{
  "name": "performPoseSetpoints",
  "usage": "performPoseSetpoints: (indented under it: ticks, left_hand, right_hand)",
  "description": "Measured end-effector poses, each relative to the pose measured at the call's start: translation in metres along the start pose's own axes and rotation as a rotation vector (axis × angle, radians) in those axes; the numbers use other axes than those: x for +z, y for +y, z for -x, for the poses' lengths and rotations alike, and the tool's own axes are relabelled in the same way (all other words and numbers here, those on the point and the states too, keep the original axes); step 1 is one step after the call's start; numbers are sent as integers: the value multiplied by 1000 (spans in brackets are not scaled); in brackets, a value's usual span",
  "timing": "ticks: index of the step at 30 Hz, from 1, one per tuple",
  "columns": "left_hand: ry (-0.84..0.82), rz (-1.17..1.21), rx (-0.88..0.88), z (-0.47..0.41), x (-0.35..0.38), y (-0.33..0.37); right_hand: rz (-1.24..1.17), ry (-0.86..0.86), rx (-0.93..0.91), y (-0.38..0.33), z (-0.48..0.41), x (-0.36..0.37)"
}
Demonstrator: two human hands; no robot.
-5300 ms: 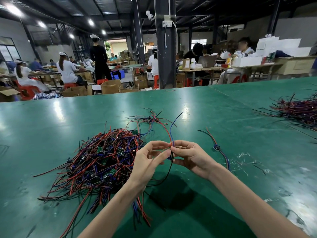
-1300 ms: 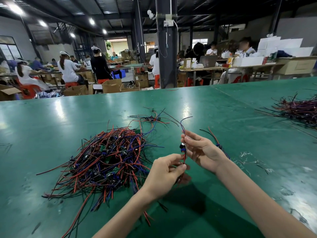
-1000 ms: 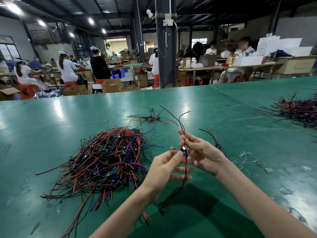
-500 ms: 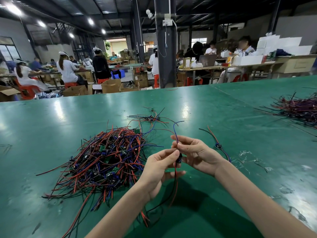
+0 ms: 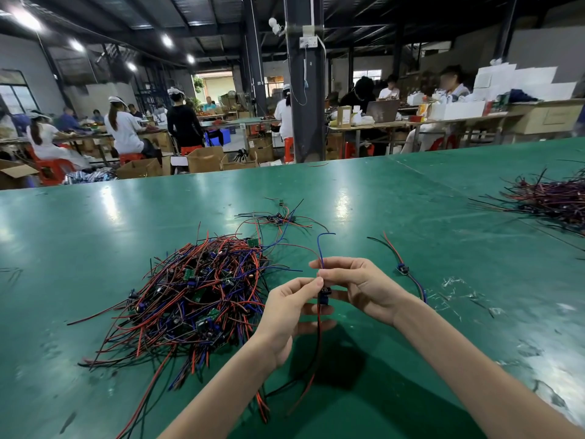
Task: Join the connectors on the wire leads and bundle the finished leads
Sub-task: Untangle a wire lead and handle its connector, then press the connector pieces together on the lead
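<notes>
Early days, judging by the big pile [image 5: 196, 296] of loose leads on the worktop [image 5: 95, 236]. Pinching one lead [image 5: 319, 340] just above its connector [image 5: 324, 296] with left hand [image 5: 291, 308] and right hand [image 5: 361, 286], fingertips meeting, held up beside the pile. Probably mid-join. Only one done-looking lead [image 5: 403, 269] lying off to the right, plus a small cluster [image 5: 278, 218] further back. No bundling yet, as far as visible.
</notes>
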State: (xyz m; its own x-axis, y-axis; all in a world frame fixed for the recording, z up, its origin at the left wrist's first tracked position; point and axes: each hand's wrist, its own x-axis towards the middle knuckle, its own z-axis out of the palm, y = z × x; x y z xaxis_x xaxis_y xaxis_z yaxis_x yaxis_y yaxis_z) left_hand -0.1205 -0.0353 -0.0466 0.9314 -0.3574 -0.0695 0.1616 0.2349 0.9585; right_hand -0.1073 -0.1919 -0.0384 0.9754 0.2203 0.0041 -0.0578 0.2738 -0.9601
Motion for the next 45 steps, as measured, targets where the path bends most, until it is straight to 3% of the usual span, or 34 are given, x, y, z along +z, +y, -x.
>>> performPoseSetpoints:
  ticks: [19,45]
  left_hand:
    - [88,34,-9,-7,-1,-5]
    - [-1,23,-39,-4,0,-2]
  right_hand:
    - [213,153,-169,5,0,8]
    - [13,35,59,0,4,8]
